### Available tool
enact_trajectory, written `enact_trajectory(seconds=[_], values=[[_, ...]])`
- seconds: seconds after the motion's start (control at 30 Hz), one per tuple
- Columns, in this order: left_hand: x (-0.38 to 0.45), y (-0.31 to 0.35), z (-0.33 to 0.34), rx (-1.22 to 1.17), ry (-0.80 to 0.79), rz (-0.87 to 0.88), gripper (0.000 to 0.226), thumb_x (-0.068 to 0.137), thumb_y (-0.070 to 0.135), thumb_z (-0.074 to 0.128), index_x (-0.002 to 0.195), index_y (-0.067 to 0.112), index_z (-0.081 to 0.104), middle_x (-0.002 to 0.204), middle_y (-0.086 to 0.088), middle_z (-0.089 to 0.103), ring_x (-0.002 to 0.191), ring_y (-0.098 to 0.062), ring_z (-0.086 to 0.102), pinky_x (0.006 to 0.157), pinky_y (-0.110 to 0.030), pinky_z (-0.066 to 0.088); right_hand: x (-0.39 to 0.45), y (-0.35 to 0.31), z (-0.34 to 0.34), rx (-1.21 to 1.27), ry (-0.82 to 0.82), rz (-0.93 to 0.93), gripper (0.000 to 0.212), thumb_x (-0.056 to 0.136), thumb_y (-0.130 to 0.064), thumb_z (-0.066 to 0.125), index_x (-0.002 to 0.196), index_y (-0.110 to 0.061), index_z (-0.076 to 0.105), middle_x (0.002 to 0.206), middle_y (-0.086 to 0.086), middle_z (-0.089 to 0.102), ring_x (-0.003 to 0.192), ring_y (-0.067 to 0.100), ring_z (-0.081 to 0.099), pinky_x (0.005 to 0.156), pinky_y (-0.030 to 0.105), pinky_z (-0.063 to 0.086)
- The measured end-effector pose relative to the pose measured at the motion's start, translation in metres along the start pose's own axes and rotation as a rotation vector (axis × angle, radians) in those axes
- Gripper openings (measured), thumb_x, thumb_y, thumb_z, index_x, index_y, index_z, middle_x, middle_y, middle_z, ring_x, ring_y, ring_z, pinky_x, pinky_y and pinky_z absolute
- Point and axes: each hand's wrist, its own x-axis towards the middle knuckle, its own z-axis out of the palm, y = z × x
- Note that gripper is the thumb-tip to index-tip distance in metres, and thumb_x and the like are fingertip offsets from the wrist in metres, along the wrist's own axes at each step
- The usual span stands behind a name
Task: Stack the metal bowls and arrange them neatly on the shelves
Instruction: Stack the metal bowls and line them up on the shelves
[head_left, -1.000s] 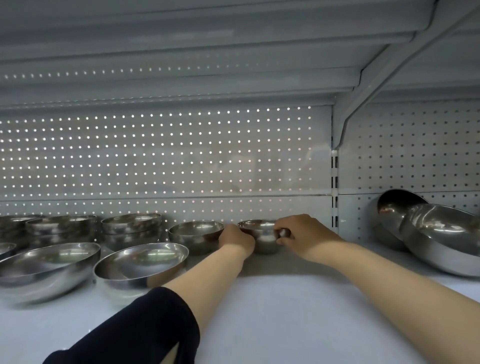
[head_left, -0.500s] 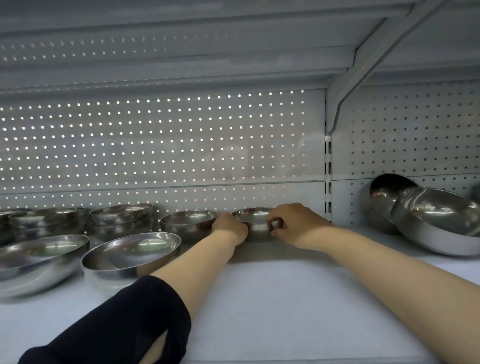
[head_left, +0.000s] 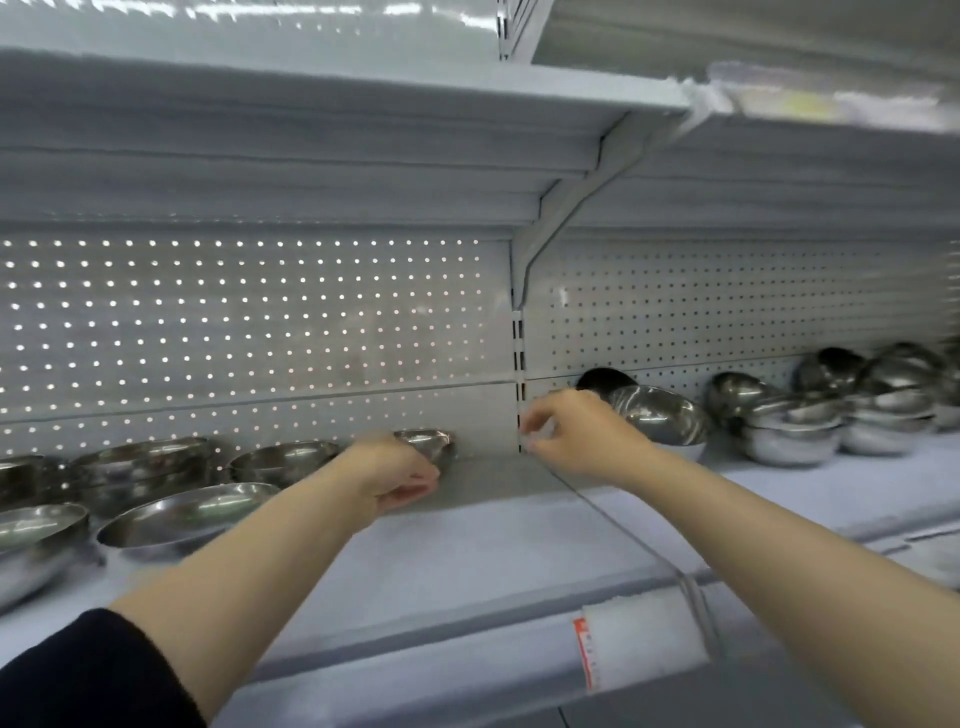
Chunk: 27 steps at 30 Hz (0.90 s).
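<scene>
2 hands off small bowl, bowl just behind left grip

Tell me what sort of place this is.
Probably a shop aisle or stockroom: white metal shelf with a perforated back panel, a price-label strip on its front edge, and many identical metal bowls laid out.
</scene>
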Motion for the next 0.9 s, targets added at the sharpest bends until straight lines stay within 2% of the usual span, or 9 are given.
enact_trajectory(seconds=[0.07, 0.2, 0.3, 0.37, 0.47, 0.63, 0.73, 0.8, 0.9], values=[[-0.011, -0.001, 0.017, 0.131, -0.063, 0.086, 0.021, 0.082, -0.012, 0.054, 0.075, 0.008, 0.055, 0.089, -0.014, 0.054, 0.078, -0.021, 0.054, 0.068, -0.02, 0.048, -0.015, 0.013, -0.009, -0.003, 0.026, 0.019, 0.018, 0.085, -0.019, 0.063, 0.101, -0.018, 0.07, 0.098, -0.006, 0.065, 0.09, 0.007, 0.058, 0.079, 0.02, 0.044], [-0.017, -0.006, 0.058, 0.471, -0.066, 0.236, 0.031, 0.083, -0.004, 0.054, 0.112, 0.006, 0.061, 0.107, -0.014, 0.062, 0.091, -0.022, 0.059, 0.083, -0.03, 0.051, -0.034, 0.047, -0.03, -0.001, 0.046, 0.058, 0.011, 0.082, -0.021, 0.067, 0.09, -0.029, 0.067, 0.085, -0.018, 0.06, 0.072, -0.008, 0.052, 0.063, 0.009, 0.038], [-0.004, 0.003, 0.09, 0.537, -0.052, 0.286, 0.036, 0.085, -0.003, 0.05, 0.118, 0.008, 0.06, 0.12, -0.012, 0.06, 0.111, -0.025, 0.057, 0.097, -0.03, 0.046, -0.031, 0.078, -0.049, -0.027, 0.043, 0.106, 0.011, 0.08, -0.022, 0.069, 0.09, -0.028, 0.069, 0.096, -0.012, 0.066, 0.088, 0.005, 0.059, 0.078, 0.021, 0.047], [0.009, 0.013, 0.113, 0.573, -0.049, 0.313, 0.037, 0.085, -0.001, 0.05, 0.12, 0.008, 0.059, 0.123, -0.01, 0.06, 0.117, -0.024, 0.054, 0.101, -0.029, 0.043, -0.026, 0.099, -0.062, -0.044, 0.024, 0.134, 0.015, 0.079, -0.022, 0.069, 0.094, -0.026, 0.07, 0.098, -0.01, 0.067, 0.089, 0.007, 0.058, 0.077, 0.022, 0.045], [0.033, 0.028, 0.148, 0.631, -0.013, 0.335, 0.035, 0.084, 0.002, 0.054, 0.118, 0.007, 0.06, 0.114, -0.008, 0.063, 0.113, -0.023, 0.057, 0.093, -0.023, 0.042, -0.019, 0.132, -0.073, -0.1, -0.039, 0.131, 0.02, 0.077, -0.026, 0.069, 0.097, -0.028, 0.068, 0.094, -0.011, 0.065, 0.082, 0.004, 0.056, 0.067, 0.018, 0.042], [0.069, 0.028, 0.196, 0.73, 0.039, 0.275, 0.01, 0.084, 0.011, 0.059, 0.087, 0.019, 0.054, 0.098, -0.006, 0.056, 0.096, -0.021, 0.057, 0.083, -0.027, 0.046, -0.02, 0.181, -0.069, -0.3, -0.215, 0.049, 0.025, 0.076, -0.03, 0.062, 0.101, -0.031, 0.064, 0.1, -0.012, 0.065, 0.092, 0.013, 0.062, 0.079, 0.03, 0.051], [0.079, 0.012, 0.212, 0.66, 0.069, 0.274, 0.034, 0.081, 0.005, 0.061, 0.115, 0.004, 0.059, 0.116, -0.017, 0.061, 0.107, -0.028, 0.06, 0.09, -0.032, 0.048, -0.02, 0.203, -0.064, -0.325, -0.254, -0.032, 0.024, 0.077, -0.029, 0.058, 0.1, -0.035, 0.06, 0.098, -0.01, 0.065, 0.088, 0.014, 0.061, 0.077, 0.031, 0.052], [0.082, 0.002, 0.217, 0.611, 0.081, 0.298, 0.041, 0.081, 0.0, 0.06, 0.121, -0.001, 0.054, 0.118, -0.018, 0.06, 0.096, -0.022, 0.056, 0.091, -0.032, 0.047, -0.019, 0.212, -0.061, -0.311, -0.254, -0.085, 0.027, 0.078, -0.027, 0.056, 0.105, -0.034, 0.06, 0.1, -0.009, 0.066, 0.09, 0.015, 0.062, 0.077, 0.03, 0.052], [0.087, -0.01, 0.22, 0.558, 0.062, 0.36, 0.045, 0.081, -0.001, 0.061, 0.125, 0.002, 0.053, 0.102, -0.001, 0.052, 0.092, -0.012, 0.048, 0.071, -0.011, 0.044, -0.018, 0.219, -0.056, -0.309, -0.212, -0.144, 0.024, 0.078, -0.024, 0.053, 0.1, -0.032, 0.059, 0.099, -0.006, 0.066, 0.093, 0.019, 0.062, 0.072, 0.028, 0.048]])
